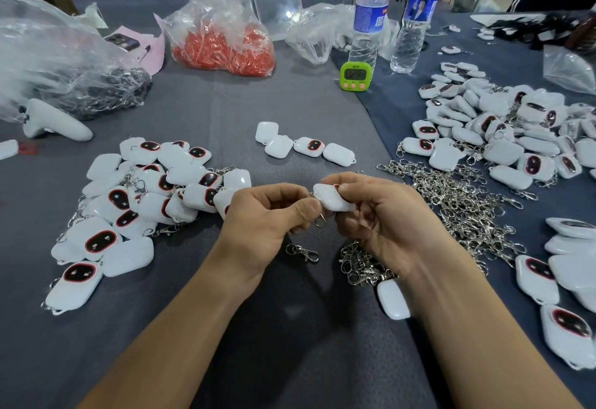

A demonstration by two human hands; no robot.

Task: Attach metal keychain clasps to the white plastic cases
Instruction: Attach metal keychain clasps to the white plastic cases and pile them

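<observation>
My right hand grips a white plastic case above the middle of the table. My left hand pinches a metal keychain clasp at the case's left end; the clasp hangs just below my fingers. A loose clasp lies on the cloth under my hands. A heap of clasps spreads to the right, partly behind my right wrist. To my left sits a pile of cases with clasps. A short row of cases lies beyond my hands.
A large heap of white cases fills the right side, with more near the right edge. At the back stand two water bottles, a green timer, a bag of red parts and a clear bag of dark chains.
</observation>
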